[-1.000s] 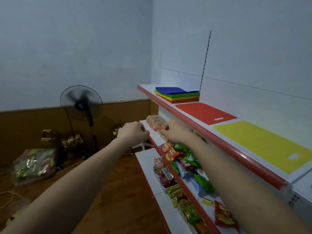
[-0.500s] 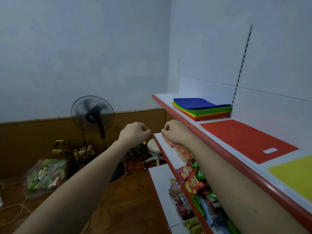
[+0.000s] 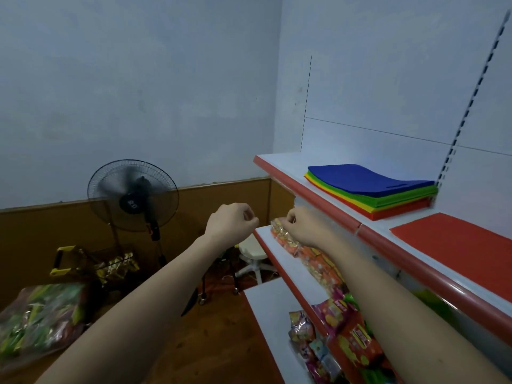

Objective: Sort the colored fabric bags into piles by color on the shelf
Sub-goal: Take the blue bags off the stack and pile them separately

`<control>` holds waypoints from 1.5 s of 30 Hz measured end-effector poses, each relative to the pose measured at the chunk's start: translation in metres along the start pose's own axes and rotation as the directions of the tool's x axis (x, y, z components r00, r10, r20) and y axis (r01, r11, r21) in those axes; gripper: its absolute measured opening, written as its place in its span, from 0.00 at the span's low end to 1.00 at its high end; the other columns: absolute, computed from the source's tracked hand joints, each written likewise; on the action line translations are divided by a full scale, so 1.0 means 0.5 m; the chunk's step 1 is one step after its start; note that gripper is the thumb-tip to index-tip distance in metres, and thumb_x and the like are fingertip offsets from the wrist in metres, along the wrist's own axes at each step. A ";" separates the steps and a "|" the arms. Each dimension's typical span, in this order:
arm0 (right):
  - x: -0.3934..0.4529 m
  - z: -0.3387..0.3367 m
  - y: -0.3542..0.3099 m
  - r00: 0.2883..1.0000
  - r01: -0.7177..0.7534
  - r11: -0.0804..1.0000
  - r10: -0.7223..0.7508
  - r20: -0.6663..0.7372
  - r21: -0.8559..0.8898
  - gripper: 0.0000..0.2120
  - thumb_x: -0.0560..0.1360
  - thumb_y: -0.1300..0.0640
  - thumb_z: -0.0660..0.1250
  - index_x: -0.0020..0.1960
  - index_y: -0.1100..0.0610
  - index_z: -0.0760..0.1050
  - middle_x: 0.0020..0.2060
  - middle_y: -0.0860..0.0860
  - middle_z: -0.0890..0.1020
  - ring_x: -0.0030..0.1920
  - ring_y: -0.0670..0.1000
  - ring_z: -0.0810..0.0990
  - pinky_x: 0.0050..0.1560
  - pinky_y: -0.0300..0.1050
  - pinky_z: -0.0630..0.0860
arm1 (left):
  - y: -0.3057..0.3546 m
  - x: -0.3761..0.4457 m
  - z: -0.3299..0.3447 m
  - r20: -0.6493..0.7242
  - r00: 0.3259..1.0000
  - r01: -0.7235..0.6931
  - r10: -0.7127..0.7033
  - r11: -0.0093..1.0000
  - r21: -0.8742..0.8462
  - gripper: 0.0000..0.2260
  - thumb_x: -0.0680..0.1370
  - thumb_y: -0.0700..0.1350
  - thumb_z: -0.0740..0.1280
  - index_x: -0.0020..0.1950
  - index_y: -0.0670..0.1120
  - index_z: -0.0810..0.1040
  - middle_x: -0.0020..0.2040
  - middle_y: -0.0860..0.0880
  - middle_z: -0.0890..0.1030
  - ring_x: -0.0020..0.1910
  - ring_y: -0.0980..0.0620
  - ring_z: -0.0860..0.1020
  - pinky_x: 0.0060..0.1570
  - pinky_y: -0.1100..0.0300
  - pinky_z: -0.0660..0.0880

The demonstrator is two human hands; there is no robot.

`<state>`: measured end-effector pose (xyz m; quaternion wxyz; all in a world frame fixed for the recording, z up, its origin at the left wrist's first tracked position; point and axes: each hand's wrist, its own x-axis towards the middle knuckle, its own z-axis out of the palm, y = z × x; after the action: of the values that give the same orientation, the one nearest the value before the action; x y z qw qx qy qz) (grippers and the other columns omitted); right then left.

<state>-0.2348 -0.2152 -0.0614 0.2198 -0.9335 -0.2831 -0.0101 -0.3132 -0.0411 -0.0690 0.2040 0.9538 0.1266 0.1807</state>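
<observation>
Snack packets (image 3: 343,339) crowd the lower shelves nearest me, under my right forearm, and they are no part of the job. Both my hands hang in front of the shelving with fingers curled in and holding nothing: my left hand (image 3: 231,223) in open air, my right hand (image 3: 302,225) just over a bag of sweets (image 3: 282,236); whether it touches that bag I cannot tell. Up and to the right of my right fingers lies a lone red fabric bag (image 3: 457,245) on the top shelf (image 3: 357,225), a pile already started. Beyond my fingertips, further along that shelf, sits the mixed stack of fabric bags (image 3: 371,189), blue on top, then green, yellow and red. I judge I am between picks; next I should reach up and lift the blue bag alone.
</observation>
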 end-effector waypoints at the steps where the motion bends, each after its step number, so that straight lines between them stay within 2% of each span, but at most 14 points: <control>1: 0.022 0.012 -0.007 1.000 -0.014 1.000 0.014 -0.011 0.009 0.13 0.79 0.48 0.62 0.40 0.53 0.76 0.36 0.52 0.81 0.37 0.50 0.80 0.37 0.46 0.77 | -0.019 0.022 0.000 0.003 1.000 -0.011 0.011 1.000 -0.011 0.12 0.78 0.56 0.64 0.55 0.52 0.80 0.48 0.55 0.81 0.44 0.58 0.78 0.41 0.60 0.79; 4: 0.079 0.042 -0.018 0.998 -0.060 0.997 0.061 -0.025 0.046 0.14 0.79 0.45 0.62 0.39 0.51 0.76 0.35 0.51 0.81 0.36 0.51 0.81 0.38 0.49 0.79 | -0.065 0.089 0.005 0.043 0.998 -0.038 0.039 0.999 -0.028 0.11 0.78 0.56 0.64 0.54 0.52 0.80 0.48 0.55 0.81 0.44 0.58 0.78 0.43 0.58 0.80; 7: 0.130 0.056 -0.017 0.994 -0.097 0.994 0.100 -0.048 0.052 0.14 0.79 0.46 0.62 0.39 0.52 0.76 0.35 0.50 0.82 0.36 0.50 0.81 0.33 0.44 0.74 | -0.089 0.158 0.014 0.069 0.993 -0.089 0.095 0.993 -0.081 0.11 0.78 0.55 0.65 0.54 0.52 0.80 0.48 0.55 0.81 0.45 0.58 0.79 0.44 0.57 0.81; 10: 0.179 0.047 -0.007 0.982 -0.129 0.991 0.131 -0.137 0.024 0.11 0.79 0.49 0.63 0.41 0.52 0.77 0.35 0.49 0.81 0.37 0.47 0.79 0.32 0.41 0.70 | -0.096 0.229 0.035 0.063 0.986 -0.143 0.153 0.979 -0.147 0.10 0.78 0.54 0.65 0.55 0.51 0.80 0.48 0.55 0.81 0.46 0.59 0.78 0.43 0.59 0.80; 14: 0.242 0.043 0.038 0.942 -0.147 0.983 0.172 -0.288 0.105 0.09 0.79 0.51 0.61 0.42 0.51 0.75 0.35 0.45 0.78 0.38 0.48 0.77 0.36 0.45 0.74 | -0.091 0.326 0.083 0.016 0.970 -0.234 0.242 0.952 -0.197 0.10 0.79 0.53 0.64 0.55 0.51 0.80 0.49 0.56 0.81 0.46 0.60 0.78 0.44 0.59 0.80; 19: 0.301 0.020 0.111 0.870 -0.206 0.962 0.264 -0.417 0.181 0.07 0.79 0.53 0.60 0.44 0.53 0.73 0.28 0.47 0.71 0.32 0.51 0.73 0.33 0.49 0.69 | -0.051 0.428 0.162 0.014 0.934 -0.347 0.357 0.915 -0.204 0.09 0.78 0.53 0.64 0.54 0.53 0.81 0.46 0.58 0.81 0.46 0.59 0.76 0.44 0.58 0.77; 22: 0.313 -0.015 0.146 0.784 -0.255 0.963 0.255 -0.566 0.081 0.05 0.80 0.54 0.59 0.49 0.53 0.72 0.28 0.47 0.74 0.31 0.50 0.73 0.30 0.45 0.66 | -0.019 0.493 0.202 -0.028 0.922 -0.377 0.386 0.881 -0.285 0.07 0.78 0.52 0.64 0.52 0.54 0.80 0.45 0.59 0.80 0.49 0.56 0.75 0.45 0.56 0.75; 25: 0.300 -0.051 0.178 0.646 -0.355 0.935 0.242 -0.724 -0.005 0.05 0.81 0.55 0.58 0.52 0.53 0.72 0.34 0.47 0.76 0.35 0.51 0.74 0.31 0.44 0.65 | 0.014 0.547 0.237 -0.036 0.915 -0.381 0.401 0.836 -0.395 0.08 0.78 0.51 0.65 0.52 0.52 0.81 0.45 0.58 0.81 0.48 0.54 0.78 0.47 0.51 0.79; 29: 0.280 -0.098 0.234 0.438 -0.461 0.886 0.267 -0.858 0.041 0.07 0.79 0.59 0.60 0.53 0.56 0.75 0.42 0.50 0.78 0.44 0.53 0.75 0.36 0.50 0.74 | 0.059 0.629 0.278 -0.047 0.905 -0.392 0.422 0.789 -0.474 0.06 0.77 0.49 0.64 0.51 0.53 0.80 0.45 0.62 0.78 0.53 0.50 0.77 0.50 0.48 0.78; 31: 0.271 -0.115 0.271 0.354 -0.546 0.832 0.339 -0.872 0.102 0.07 0.77 0.61 0.61 0.53 0.58 0.75 0.45 0.53 0.77 0.50 0.55 0.73 0.42 0.53 0.74 | 0.085 0.675 0.296 -0.060 0.892 -0.417 0.447 0.765 -0.490 0.06 0.76 0.49 0.65 0.51 0.54 0.80 0.48 0.59 0.78 0.55 0.50 0.75 0.52 0.47 0.77; 33: 0.261 -0.120 0.304 0.278 -0.639 0.747 0.445 -0.851 0.182 0.08 0.77 0.60 0.62 0.54 0.59 0.76 0.49 0.56 0.75 0.54 0.58 0.71 0.49 0.53 0.73 | 0.111 0.713 0.316 -0.054 0.894 -0.412 0.444 0.770 -0.488 0.09 0.76 0.48 0.65 0.55 0.52 0.80 0.55 0.52 0.79 0.58 0.48 0.73 0.55 0.46 0.75; 37: 0.256 -0.097 0.334 0.173 -0.686 0.632 0.622 -0.764 0.359 0.10 0.78 0.58 0.65 0.57 0.60 0.75 0.56 0.59 0.72 0.58 0.59 0.69 0.57 0.50 0.68 | 0.159 0.770 0.348 0.009 0.895 -0.389 0.446 0.790 -0.474 0.16 0.77 0.50 0.64 0.64 0.49 0.78 0.63 0.46 0.75 0.65 0.45 0.69 0.61 0.48 0.71; 41: 0.257 -0.070 0.347 0.073 -0.639 0.625 0.630 -0.773 0.449 0.11 0.76 0.56 0.68 0.55 0.61 0.76 0.52 0.58 0.75 0.55 0.60 0.73 0.57 0.57 0.72 | 0.163 0.788 0.395 0.110 0.868 -0.354 0.483 0.761 -0.544 0.20 0.76 0.51 0.64 0.67 0.47 0.76 0.64 0.47 0.73 0.63 0.47 0.72 0.58 0.51 0.73; 45: 0.261 -0.064 0.349 0.013 -0.656 0.597 0.620 -0.784 0.461 0.15 0.76 0.54 0.70 0.57 0.61 0.74 0.48 0.54 0.74 0.53 0.59 0.74 0.54 0.60 0.73 | 0.147 0.791 0.433 0.099 0.865 -0.363 0.492 0.750 -0.553 0.21 0.75 0.54 0.65 0.66 0.49 0.76 0.62 0.52 0.71 0.59 0.52 0.73 0.53 0.54 0.74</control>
<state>-0.0286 -0.2896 -0.0846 0.2986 -0.7893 0.3361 -0.4182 0.1420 -0.0560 -0.1056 0.4189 0.8808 -0.1753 0.1342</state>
